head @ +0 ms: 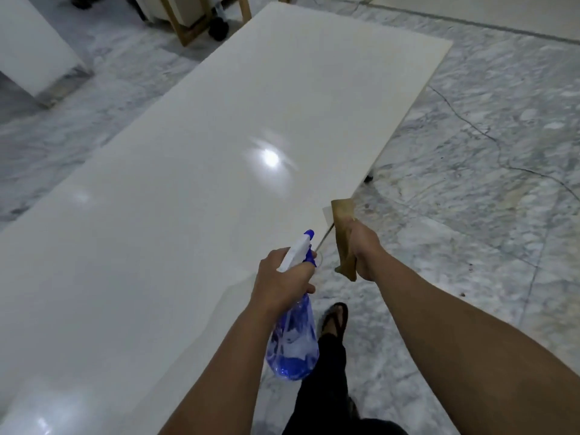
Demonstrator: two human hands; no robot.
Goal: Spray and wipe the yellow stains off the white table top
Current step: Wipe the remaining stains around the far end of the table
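Observation:
My left hand point(284, 279) grips the neck of a clear blue spray bottle point(293, 340) with a white and blue nozzle that points forward over the right edge of the white table top point(175, 189). My right hand point(364, 249) holds a tan folded cloth point(343, 227) just off the table's right edge, above the floor. The glossy top reflects a ceiling light. I cannot make out any yellow stain on it from here.
Grey marble floor point(470, 183) surrounds the table. A wooden frame with black castors point(216, 26) stands beyond the far end. A white block point(28, 48) sits at the far left. My sandalled foot point(335, 318) is beside the table's right edge.

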